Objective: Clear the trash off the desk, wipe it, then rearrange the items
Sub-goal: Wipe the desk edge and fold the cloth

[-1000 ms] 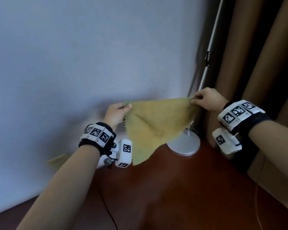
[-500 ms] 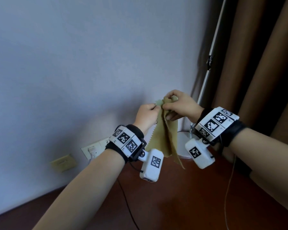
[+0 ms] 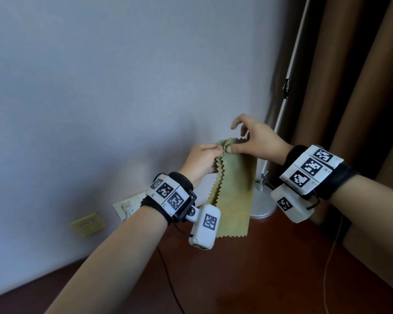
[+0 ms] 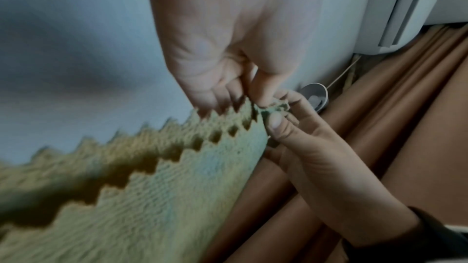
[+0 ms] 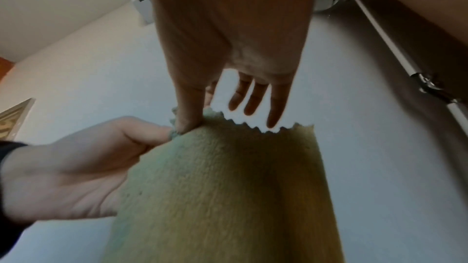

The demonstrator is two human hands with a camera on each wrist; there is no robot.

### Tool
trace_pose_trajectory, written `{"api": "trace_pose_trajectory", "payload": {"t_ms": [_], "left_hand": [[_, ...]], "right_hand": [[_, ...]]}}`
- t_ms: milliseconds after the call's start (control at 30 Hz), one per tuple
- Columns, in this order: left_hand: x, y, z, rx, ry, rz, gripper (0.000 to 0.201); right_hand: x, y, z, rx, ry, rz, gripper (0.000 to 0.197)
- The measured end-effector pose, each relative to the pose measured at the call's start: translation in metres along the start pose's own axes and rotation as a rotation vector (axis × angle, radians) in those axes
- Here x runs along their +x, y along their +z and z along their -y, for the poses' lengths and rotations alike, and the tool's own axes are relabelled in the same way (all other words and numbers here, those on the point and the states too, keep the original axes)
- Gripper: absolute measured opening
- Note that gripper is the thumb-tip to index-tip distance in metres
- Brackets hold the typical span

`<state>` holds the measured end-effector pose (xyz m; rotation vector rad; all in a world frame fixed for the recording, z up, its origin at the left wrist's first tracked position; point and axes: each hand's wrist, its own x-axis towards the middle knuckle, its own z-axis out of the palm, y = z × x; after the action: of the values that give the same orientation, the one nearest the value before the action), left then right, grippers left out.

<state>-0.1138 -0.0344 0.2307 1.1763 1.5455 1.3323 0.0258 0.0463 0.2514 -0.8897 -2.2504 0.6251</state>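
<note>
A yellow-green cloth (image 3: 234,191) with zigzag edges hangs folded in half above the dark wooden desk (image 3: 247,275). My left hand (image 3: 202,159) pinches its top corner. My right hand (image 3: 247,143) pinches the same corner between thumb and forefinger, with the other fingers spread out. In the left wrist view the cloth (image 4: 142,193) trails down from the pinch of my left hand (image 4: 250,95), and the right hand (image 4: 286,125) meets it there. The right wrist view shows the cloth (image 5: 228,187) hanging below my right hand (image 5: 192,119), with the left hand (image 5: 101,159) at its side.
A silver lamp base (image 3: 262,206) stands on the desk just behind the cloth, its thin pole (image 3: 290,69) rising beside brown curtains (image 3: 361,75). Wall sockets (image 3: 127,206) sit low on the grey wall. A black cable (image 3: 168,275) runs across the desk.
A second ago the cloth was stretched wide between both hands. The hands came together, folding it in half, and now the right hand's outer fingers have spread.
</note>
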Motion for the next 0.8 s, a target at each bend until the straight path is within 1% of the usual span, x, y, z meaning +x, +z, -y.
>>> {"api": "trace_pose_trajectory", "payload": {"t_ms": [33, 67, 100, 133, 233, 300, 367, 500, 533, 600, 633, 700, 733, 800], "left_hand": [[0.000, -0.001, 0.001, -0.001, -0.019, 0.022, 0.023], [-0.001, -0.001, 0.002, 0.008, -0.034, 0.047, 0.022], [-0.002, -0.001, 0.002, 0.023, -0.040, 0.078, 0.017], [-0.004, -0.001, 0.001, 0.035, -0.040, 0.104, 0.016], [-0.007, 0.000, 0.001, 0.064, -0.028, 0.116, 0.020], [-0.005, -0.001, 0.003, 0.066, -0.010, 0.082, 0.021], [-0.008, 0.001, 0.003, 0.059, -0.003, 0.076, 0.019], [-0.009, 0.004, 0.005, -0.023, -0.011, 0.070, 0.030], [-0.009, 0.004, 0.006, -0.017, 0.001, 0.075, 0.029], [-0.008, 0.002, 0.008, 0.075, 0.054, 0.105, 0.015], [-0.008, 0.001, 0.008, 0.127, 0.087, 0.114, 0.013], [-0.008, -0.002, 0.011, 0.170, 0.130, 0.118, 0.014], [-0.008, -0.003, 0.012, 0.166, 0.129, 0.115, 0.014], [-0.009, -0.004, 0.013, 0.156, 0.114, 0.097, 0.018]], "right_hand": [[-0.002, -0.001, 0.001, 0.045, -0.084, 0.044, 0.038], [-0.003, 0.000, 0.000, 0.070, -0.167, 0.074, 0.036], [-0.004, 0.002, 0.000, 0.086, -0.224, 0.076, 0.031], [-0.004, 0.004, -0.002, 0.102, -0.246, 0.065, 0.026], [-0.005, 0.007, -0.005, 0.140, -0.229, 0.055, 0.022], [-0.006, 0.009, -0.005, 0.119, -0.216, 0.045, 0.017], [-0.005, 0.011, -0.005, 0.085, -0.191, 0.011, 0.012], [-0.002, 0.015, -0.002, 0.085, -0.150, -0.056, 0.013], [-0.002, 0.015, -0.001, 0.091, -0.151, -0.066, 0.011], [0.000, 0.015, -0.003, 0.085, -0.148, -0.044, 0.010], [0.000, 0.015, -0.004, 0.073, -0.136, -0.004, 0.011], [0.001, 0.014, -0.006, 0.023, -0.091, 0.079, 0.015], [0.002, 0.013, -0.007, -0.007, -0.075, 0.094, 0.016], [0.002, 0.010, -0.007, -0.038, -0.075, 0.074, 0.021]]}}
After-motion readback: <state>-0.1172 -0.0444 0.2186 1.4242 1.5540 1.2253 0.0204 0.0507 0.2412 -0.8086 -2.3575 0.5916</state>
